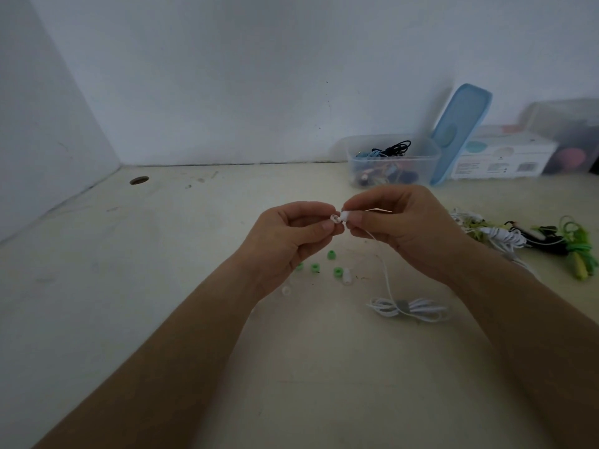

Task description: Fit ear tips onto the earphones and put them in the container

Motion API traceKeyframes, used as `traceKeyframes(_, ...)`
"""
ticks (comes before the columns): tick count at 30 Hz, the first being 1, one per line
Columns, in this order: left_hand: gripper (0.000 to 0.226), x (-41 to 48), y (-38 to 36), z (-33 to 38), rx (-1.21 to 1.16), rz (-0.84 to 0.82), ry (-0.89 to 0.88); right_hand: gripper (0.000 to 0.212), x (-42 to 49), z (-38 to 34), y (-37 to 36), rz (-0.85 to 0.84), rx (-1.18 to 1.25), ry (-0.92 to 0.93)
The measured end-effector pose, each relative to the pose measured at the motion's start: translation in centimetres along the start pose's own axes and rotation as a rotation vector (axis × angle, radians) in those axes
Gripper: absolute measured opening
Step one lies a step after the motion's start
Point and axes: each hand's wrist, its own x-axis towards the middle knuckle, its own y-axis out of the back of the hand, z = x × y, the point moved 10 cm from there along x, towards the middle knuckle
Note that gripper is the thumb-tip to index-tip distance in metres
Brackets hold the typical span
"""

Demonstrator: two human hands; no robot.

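Fingers [311,210] of the left hand [288,238] pinch a white ear tip [334,218] above the middle of the worktop [162,286], with green ear tips [331,254] lying beneath. The tip touches the white earbud [344,216] pinched by the right hand [402,225]. Its cable [385,270] hangs to a coiled bundle [410,307]. The container [392,157] stands at the back edge, rightward.

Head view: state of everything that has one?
left hand, pinches the white ear tip
right hand, pinches the white earbud
white ear tip, against the white earbud, seating unclear
white cable, coiled, banded, on the table
container, open, holds earphones
blue lid, off, leaning beside the container
green ear tips, loose on the table
earphone pile, on the table
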Motion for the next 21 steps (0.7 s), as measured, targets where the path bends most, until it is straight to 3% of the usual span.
traceKeyframes(12, 0.020, -0.13, -0.12, 0.15, 0.060, -0.016, -0.005, 0.011, -0.19, -0.22, 0.24, 0.020, -0.050, -0.001)
traceKeyframes(17, 0.018, -0.22, -0.04, 0.30, 0.092, -0.002, -0.007, 0.025, -0.22, -0.14, 0.00, -0.009, -0.024, -0.009)
traceKeyframes(21, 0.017, -0.22, 0.00, 0.31, 0.114, -0.007, -0.014, 0.019, -0.25, -0.02, -0.20, -0.046, -0.035, -0.007)
